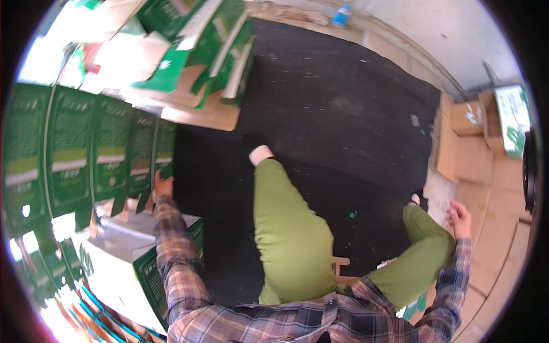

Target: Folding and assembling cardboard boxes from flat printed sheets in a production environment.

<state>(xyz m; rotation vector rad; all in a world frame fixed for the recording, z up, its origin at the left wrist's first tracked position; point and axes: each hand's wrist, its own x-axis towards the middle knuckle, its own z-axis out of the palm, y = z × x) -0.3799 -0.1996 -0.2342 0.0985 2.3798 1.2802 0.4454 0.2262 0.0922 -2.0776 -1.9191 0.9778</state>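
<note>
At the far left a row of flattened green cartons [86, 154] stands upright, panel beside panel; I count about 5 panels, though the fisheye rim bends and blurs the outermost ones, so the count may be off by 1. The left hand [162, 186] rests against the right-hand end of that row, fingers curled over the edge of the last panel. Its grip looks partly closed on the panel edge, not a full clench. Just below the left forearm sits 1 open green-and-white box [140, 268], with white flaps showing at its top.

Judging by the pose, the step in hand is taking or steadying the end carton of the row. The next move seems to call for a firmer pinch on that single panel, so that it comes away without dragging its neighbour.

Above, a loose heap of green-and-white cartons [194, 51] lies on the black floor mat [343, 114], too tumbled to count. In the middle, the person's 2 legs in green trousers stretch out over the mat. 1 blue bottle [342, 15] stands at the far edge of the mat.

At the right, the right hand [460, 219] lies with fingers loosely spread, holding nothing, touching the flat brown cardboard [474, 166] beside a white sheet [439, 197].
</note>
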